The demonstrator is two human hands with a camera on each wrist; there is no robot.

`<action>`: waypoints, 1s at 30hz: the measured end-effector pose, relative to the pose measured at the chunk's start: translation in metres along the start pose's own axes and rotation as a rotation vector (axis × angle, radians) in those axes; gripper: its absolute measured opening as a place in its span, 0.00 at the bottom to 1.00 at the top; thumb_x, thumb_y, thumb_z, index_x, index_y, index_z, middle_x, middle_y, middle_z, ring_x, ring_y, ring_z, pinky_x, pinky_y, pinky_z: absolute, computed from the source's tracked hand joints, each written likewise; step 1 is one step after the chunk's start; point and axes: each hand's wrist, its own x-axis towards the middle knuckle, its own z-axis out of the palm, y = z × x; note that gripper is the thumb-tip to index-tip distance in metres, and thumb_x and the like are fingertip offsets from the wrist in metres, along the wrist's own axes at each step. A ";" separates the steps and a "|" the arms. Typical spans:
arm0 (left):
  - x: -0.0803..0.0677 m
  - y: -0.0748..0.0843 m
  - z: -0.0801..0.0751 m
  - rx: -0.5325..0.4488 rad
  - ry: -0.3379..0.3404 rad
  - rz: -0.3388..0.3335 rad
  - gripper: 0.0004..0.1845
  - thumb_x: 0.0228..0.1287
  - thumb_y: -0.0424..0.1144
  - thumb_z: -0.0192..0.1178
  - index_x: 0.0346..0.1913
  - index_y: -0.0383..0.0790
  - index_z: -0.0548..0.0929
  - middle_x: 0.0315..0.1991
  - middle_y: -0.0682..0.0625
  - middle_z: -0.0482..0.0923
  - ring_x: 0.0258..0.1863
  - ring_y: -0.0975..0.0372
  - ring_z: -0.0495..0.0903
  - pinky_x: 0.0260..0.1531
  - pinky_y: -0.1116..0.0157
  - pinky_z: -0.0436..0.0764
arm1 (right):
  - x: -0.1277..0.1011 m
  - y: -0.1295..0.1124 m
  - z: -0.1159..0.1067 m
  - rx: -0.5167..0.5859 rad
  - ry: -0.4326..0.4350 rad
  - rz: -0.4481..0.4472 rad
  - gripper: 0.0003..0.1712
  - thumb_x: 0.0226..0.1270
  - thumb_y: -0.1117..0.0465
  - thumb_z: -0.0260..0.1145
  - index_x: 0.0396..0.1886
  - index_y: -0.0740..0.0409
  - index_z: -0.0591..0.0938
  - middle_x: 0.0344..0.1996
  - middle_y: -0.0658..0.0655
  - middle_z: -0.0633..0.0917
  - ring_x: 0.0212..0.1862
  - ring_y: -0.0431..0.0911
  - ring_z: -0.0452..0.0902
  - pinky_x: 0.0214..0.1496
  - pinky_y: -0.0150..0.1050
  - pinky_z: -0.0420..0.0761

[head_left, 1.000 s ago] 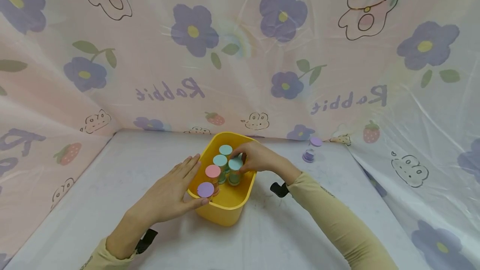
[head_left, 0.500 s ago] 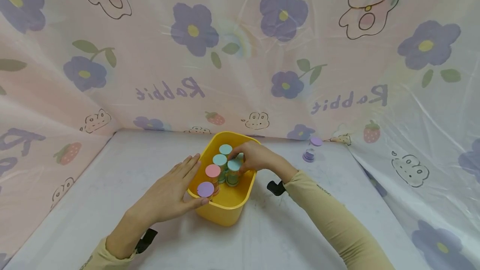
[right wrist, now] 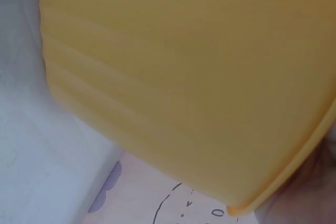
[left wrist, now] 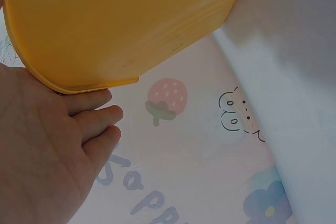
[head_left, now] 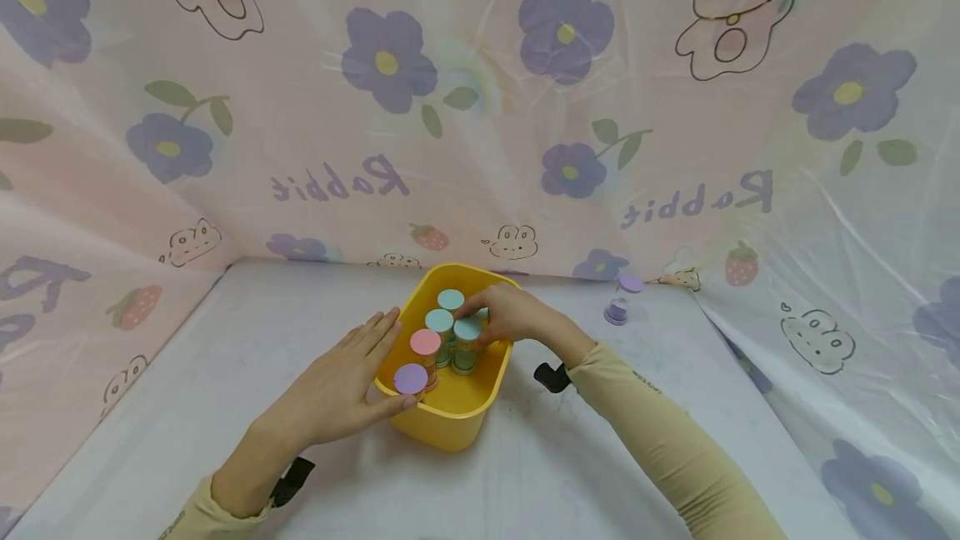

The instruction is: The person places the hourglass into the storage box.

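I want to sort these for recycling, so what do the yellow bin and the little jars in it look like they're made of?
The yellow bin looks like moulded plastic: uniform opaque colour, smooth semi-matte walls with faint ridges, rolled rim. The jars seem to have clear bodies, plastic or glass, which I cannot tell, under flat matte pastel lids, probably plastic.

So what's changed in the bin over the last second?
The right hand and the teal-capped jar it pinches have eased slightly left and down into the yellow bin. The left hand stays flat against the bin's left side; the other jars and the purple jar haven't moved.
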 end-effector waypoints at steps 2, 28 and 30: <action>0.000 0.000 0.000 -0.001 -0.001 -0.002 0.55 0.67 0.70 0.60 0.82 0.34 0.56 0.84 0.43 0.49 0.82 0.47 0.50 0.79 0.44 0.56 | 0.000 0.001 0.000 0.001 0.001 -0.005 0.26 0.55 0.60 0.83 0.56 0.48 0.90 0.52 0.50 0.89 0.34 0.42 0.78 0.39 0.32 0.82; 0.001 -0.001 0.001 0.005 -0.003 -0.007 0.56 0.67 0.71 0.59 0.82 0.34 0.55 0.84 0.43 0.49 0.83 0.47 0.50 0.79 0.44 0.56 | -0.034 0.005 0.000 0.229 0.367 -0.147 0.20 0.67 0.62 0.75 0.57 0.62 0.86 0.50 0.56 0.89 0.44 0.46 0.85 0.49 0.44 0.89; 0.001 -0.001 0.001 0.006 -0.001 -0.005 0.56 0.67 0.71 0.59 0.82 0.34 0.56 0.84 0.43 0.49 0.82 0.47 0.50 0.79 0.44 0.56 | -0.038 0.006 0.001 0.274 0.430 -0.150 0.19 0.68 0.62 0.74 0.57 0.63 0.86 0.52 0.59 0.89 0.46 0.47 0.85 0.51 0.46 0.89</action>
